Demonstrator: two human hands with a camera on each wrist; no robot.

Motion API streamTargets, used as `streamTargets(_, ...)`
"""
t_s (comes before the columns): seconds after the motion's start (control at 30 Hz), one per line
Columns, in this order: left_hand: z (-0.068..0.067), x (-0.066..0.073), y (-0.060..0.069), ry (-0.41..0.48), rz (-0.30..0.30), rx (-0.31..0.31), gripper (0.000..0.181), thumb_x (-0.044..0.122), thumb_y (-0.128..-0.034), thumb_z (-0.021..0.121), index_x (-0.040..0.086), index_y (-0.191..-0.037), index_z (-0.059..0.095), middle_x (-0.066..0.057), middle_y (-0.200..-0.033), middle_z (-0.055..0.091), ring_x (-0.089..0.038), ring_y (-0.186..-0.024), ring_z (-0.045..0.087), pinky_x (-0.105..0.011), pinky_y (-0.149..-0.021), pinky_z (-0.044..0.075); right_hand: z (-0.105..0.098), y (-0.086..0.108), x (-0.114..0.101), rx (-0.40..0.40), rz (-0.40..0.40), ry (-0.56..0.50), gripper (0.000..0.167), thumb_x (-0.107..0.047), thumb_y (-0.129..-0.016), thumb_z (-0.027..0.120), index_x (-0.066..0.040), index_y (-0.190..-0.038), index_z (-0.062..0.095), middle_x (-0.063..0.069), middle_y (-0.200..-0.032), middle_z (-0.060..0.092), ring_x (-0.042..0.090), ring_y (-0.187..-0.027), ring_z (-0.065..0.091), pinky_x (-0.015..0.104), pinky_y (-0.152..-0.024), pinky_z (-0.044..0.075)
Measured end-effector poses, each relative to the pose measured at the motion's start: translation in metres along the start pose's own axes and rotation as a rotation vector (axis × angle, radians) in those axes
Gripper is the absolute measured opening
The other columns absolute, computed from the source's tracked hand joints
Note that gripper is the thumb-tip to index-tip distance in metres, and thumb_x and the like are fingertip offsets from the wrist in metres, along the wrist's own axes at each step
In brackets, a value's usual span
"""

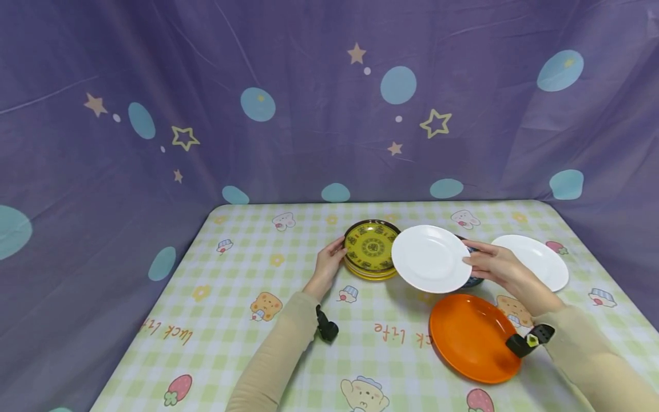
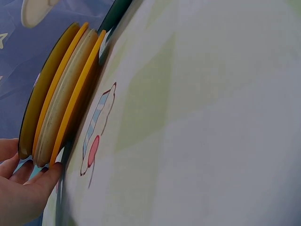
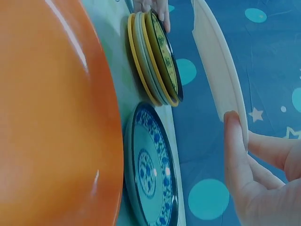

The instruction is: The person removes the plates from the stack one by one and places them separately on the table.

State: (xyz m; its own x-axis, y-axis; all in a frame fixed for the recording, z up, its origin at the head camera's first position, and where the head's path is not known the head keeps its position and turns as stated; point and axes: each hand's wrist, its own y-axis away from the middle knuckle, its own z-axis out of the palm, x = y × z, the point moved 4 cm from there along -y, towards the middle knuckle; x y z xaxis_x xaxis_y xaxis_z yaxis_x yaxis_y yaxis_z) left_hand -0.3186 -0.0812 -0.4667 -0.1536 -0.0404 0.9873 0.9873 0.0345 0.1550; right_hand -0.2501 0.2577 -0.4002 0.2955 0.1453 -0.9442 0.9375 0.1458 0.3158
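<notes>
My right hand (image 1: 496, 266) pinches the rim of a white plate (image 1: 431, 258), raised above the table, with the thumb on one face and fingers on the other. At the near-left rims of a stack of plates, my left hand (image 1: 328, 263) has its fingertips around the stacked edges. The top plate (image 1: 373, 246) is yellow-green with a dark pattern and dark rim. Yellow and pale plates (image 2: 70, 103) show beneath it in the left wrist view. The raised plate sits just right of the stack and partly covers a blue-patterned plate (image 3: 149, 169).
A large orange plate (image 1: 473, 337) lies in front, below my right forearm. Another white plate (image 1: 535, 263) lies at the right. The checked tablecloth (image 1: 231, 337) covers the table, with a purple curtain (image 1: 309, 143) behind and at the sides.
</notes>
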Motion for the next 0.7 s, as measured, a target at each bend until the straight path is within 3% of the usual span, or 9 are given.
streamTargets(0.2,0.000,0.007,0.006,-0.015,-0.002,-0.016,0.041,0.005,-0.0878,0.050,0.009,-0.128,0.046,-0.011,-0.132,0.043,-0.023,-0.116,0.045,-0.031,-0.091,0.044,-0.012,0.008,0.006,0.014,0.022,-0.037,0.075,-0.017,-0.082,0.063,-0.001,-0.140,0.018,-0.010,-0.080,0.062,0.009,-0.072,0.063,0.026,-0.070,0.054)
streamTargets(0.27,0.000,0.007,0.007,-0.022,-0.003,-0.011,0.041,0.006,-0.0875,0.051,0.010,-0.128,0.047,-0.011,-0.132,0.044,-0.022,-0.115,0.046,-0.031,-0.090,0.045,-0.016,0.011,0.009,0.008,0.016,-0.057,0.068,-0.017,-0.082,0.063,-0.011,-0.139,0.027,-0.009,-0.080,0.064,0.009,-0.073,0.063,0.026,-0.071,0.054)
streamTargets(0.33,0.000,0.006,0.006,-0.029,-0.006,-0.002,0.041,0.006,-0.0871,0.051,0.011,-0.127,0.048,-0.009,-0.131,0.046,-0.020,-0.114,0.047,-0.030,-0.089,0.045,-0.020,0.014,0.011,-0.003,0.004,-0.082,0.055,-0.016,-0.082,0.063,-0.022,-0.132,0.040,-0.008,-0.081,0.065,0.009,-0.074,0.063,0.027,-0.071,0.053)
streamTargets(0.43,-0.001,0.000,0.000,-0.021,-0.003,0.011,0.040,0.007,-0.0867,0.052,0.014,-0.126,0.050,-0.006,-0.129,0.047,-0.018,-0.113,0.048,-0.027,-0.088,0.046,-0.025,0.018,0.014,-0.021,-0.019,-0.124,0.030,-0.014,-0.082,0.062,-0.031,-0.106,0.056,-0.006,-0.082,0.065,0.011,-0.074,0.064,0.028,-0.071,0.054)
streamTargets(0.57,0.000,0.000,0.001,-0.010,0.002,0.004,0.040,0.007,-0.0871,0.052,0.013,-0.126,0.049,-0.008,-0.130,0.046,-0.019,-0.113,0.047,-0.028,-0.088,0.046,-0.032,0.022,0.018,-0.026,-0.023,-0.158,0.029,-0.010,-0.082,0.062,-0.037,-0.092,0.060,-0.005,-0.082,0.066,0.013,-0.073,0.064,0.027,-0.068,0.054)
streamTargets(0.7,0.000,0.001,0.001,-0.010,0.003,-0.001,0.040,0.006,-0.0872,0.051,0.013,-0.127,0.049,-0.008,-0.131,0.046,-0.019,-0.114,0.047,-0.028,-0.088,0.045,-0.040,0.027,0.023,-0.015,-0.011,-0.154,0.030,-0.010,-0.083,0.061,-0.040,-0.088,0.061,-0.006,-0.082,0.066,0.012,-0.073,0.064,0.027,-0.067,0.054)
